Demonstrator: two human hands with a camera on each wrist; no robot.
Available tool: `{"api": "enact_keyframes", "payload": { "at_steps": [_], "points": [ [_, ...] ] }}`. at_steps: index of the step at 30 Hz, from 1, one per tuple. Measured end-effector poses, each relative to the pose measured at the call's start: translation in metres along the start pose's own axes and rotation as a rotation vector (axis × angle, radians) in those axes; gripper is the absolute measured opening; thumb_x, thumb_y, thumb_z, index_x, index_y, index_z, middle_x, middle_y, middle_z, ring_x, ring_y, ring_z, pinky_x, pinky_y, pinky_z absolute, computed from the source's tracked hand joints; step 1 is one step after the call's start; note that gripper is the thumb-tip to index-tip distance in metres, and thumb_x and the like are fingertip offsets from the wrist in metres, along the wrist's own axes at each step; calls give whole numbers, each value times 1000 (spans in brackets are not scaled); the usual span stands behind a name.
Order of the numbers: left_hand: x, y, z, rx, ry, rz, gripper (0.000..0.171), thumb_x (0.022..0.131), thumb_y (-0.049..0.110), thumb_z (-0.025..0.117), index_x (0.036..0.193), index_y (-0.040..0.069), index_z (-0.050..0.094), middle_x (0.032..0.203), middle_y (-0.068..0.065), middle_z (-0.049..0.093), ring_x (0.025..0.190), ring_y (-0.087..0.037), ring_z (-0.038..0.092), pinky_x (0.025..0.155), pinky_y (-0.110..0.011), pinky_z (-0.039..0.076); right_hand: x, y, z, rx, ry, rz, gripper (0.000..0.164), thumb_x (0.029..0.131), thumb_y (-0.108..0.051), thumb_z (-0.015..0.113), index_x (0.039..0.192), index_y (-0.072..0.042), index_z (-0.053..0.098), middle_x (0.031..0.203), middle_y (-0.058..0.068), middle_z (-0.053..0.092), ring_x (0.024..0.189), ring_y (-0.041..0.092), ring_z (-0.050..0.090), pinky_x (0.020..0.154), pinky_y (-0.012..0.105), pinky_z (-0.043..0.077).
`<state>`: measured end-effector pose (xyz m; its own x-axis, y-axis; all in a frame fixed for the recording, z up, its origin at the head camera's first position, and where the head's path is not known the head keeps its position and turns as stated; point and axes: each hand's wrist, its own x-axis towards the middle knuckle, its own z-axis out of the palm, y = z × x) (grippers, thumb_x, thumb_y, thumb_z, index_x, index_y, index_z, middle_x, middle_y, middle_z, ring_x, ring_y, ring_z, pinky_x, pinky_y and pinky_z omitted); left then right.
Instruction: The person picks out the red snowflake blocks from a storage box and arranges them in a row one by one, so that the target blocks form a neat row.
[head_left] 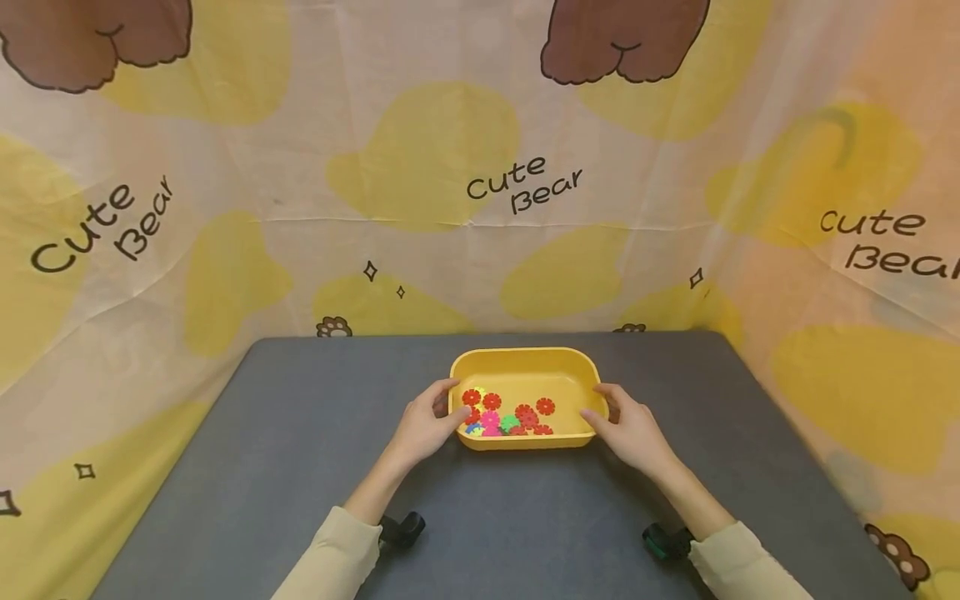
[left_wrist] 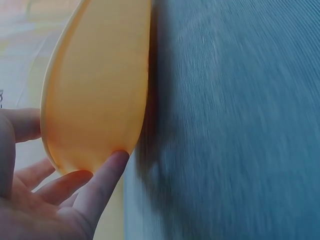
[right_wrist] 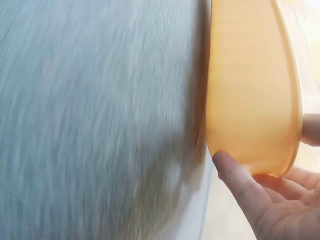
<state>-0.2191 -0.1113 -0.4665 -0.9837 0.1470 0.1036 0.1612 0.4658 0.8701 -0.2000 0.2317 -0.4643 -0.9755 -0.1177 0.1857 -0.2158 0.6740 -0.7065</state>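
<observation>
Head view: yellow tray (head_left: 525, 443) over grey table (head_left: 525, 517); left hand (head_left: 423, 427) gripping one end, right hand (head_left: 636, 432) the other, thumbs (head_left: 456, 417) at the rim. Flower-shaped pieces (head_left: 527, 416), red, pink, green and other colours, lie inside, mostly near and left. Progress, by judgement: grasp made at both ends, pieces contained; letting go not yet done. Patterned cloth (head_left: 420, 158) behind and at sides; black wrist devices (head_left: 405, 529) by the sleeves (head_left: 337, 546). No obstruction noted. Left wrist view: fingers (left_wrist: 102, 185) against the outer wall, which hides the contents. Right wrist view: mirrored hold; shadow beside the tray, cannot tell whether its base touches the table.
</observation>
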Motion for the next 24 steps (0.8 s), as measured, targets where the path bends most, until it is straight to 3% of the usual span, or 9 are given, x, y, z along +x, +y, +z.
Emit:
{"api": "enact_keyframes", "payload": {
  "at_steps": [17,24],
  "points": [
    [-15,-28,-52,28,10,-66,56,93,14,74,144,5,54,149,-22,50,135,-40,51,106,-52,44,7,-37,43,67,-48,10,56,95,-32,74,137,-1,56,136,22,61,110,39,69,88,47,57],
    [-19,-38,-67,17,-9,-51,55,95,12,71,145,2,52,150,-25,48,136,-42,49,109,-54,41,6,-49,57,81,-55,31,55,95,-32,74,137,-1,57,135,20,62,110,36,69,88,46,57]
  ]
}}
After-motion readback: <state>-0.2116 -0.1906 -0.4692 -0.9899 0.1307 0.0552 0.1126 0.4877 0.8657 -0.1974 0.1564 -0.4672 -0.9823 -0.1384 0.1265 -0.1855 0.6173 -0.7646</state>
